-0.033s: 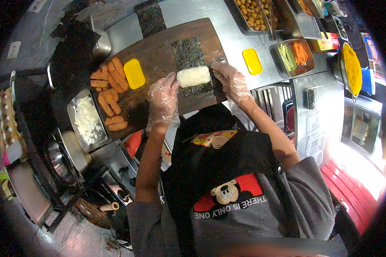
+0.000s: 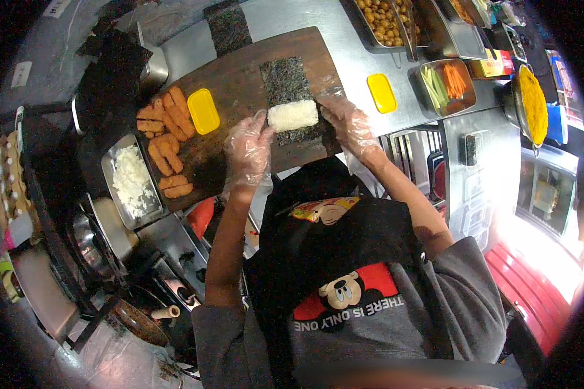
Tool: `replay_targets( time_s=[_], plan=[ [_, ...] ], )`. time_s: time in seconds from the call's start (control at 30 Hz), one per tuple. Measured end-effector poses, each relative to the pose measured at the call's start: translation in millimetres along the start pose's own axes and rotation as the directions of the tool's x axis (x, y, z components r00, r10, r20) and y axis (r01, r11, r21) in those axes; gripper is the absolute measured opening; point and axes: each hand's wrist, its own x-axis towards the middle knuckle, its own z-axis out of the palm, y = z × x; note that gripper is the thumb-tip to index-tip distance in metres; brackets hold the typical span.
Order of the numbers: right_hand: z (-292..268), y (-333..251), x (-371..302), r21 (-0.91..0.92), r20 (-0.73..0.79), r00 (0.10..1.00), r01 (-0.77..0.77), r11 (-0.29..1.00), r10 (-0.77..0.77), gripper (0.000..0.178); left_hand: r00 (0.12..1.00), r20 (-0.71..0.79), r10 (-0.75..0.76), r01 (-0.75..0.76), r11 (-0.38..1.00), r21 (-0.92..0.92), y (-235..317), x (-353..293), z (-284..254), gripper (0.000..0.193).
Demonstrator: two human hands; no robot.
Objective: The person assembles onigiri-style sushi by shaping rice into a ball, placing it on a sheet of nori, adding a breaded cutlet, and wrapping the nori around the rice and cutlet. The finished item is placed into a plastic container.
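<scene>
A white block of pressed rice (image 2: pixel 292 115) lies across a dark nori strip (image 2: pixel 284 78) on the wooden cutting board (image 2: pixel 237 81). My left hand (image 2: pixel 248 146), in a clear plastic glove, is at the block's left end with fingers bent and pressed together. At the right end is my right hand (image 2: pixel 349 126), gloved too, its fingertips close against the rice. The rice sits between both hands. Some of the fingertips are hard to make out through the plastic.
Breaded fried pieces (image 2: pixel 169 123) and a yellow rectangular piece (image 2: pixel 204 111) lie left on the board. A tray of chopped white food (image 2: pixel 133 181) stands beside it. Rightward are another yellow piece (image 2: pixel 381 93), a container of green and orange sticks (image 2: pixel 446 86) and a metal pan (image 2: pixel 379 44).
</scene>
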Motion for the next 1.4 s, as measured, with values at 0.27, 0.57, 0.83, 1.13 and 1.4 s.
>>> replay_targets(
  time_s=[0.27,0.57,0.83,1.13,1.4],
  plan=[
    [-13,-6,11,-0.111,0.131,0.99,0.067,0.992,-0.053,0.053,0.995,-0.002,0.101,-0.101,0.993,0.068,-1,1,-13,0.058],
    [-13,5,34,-0.144,0.334,0.929,0.218,0.965,-0.16,0.063,0.99,-0.001,0.138,-0.136,0.981,0.136,-5,3,1,0.074],
    [-34,4,16,-0.179,0.101,0.988,0.134,0.975,-0.118,0.045,0.828,-0.549,-0.114,0.306,0.913,0.271,-81,-110,-88,0.027],
    [9,-123,8,0.027,0.239,0.913,0.335,0.942,-0.331,0.032,0.876,-0.33,-0.353,0.476,0.749,0.461,-141,-126,-161,0.04],
    [138,-188,12,0.01,0.475,0.739,0.539,0.842,-0.478,0.052,0.96,-0.209,-0.185,0.257,0.878,0.405,-158,-115,-154,0.053]
  ],
)
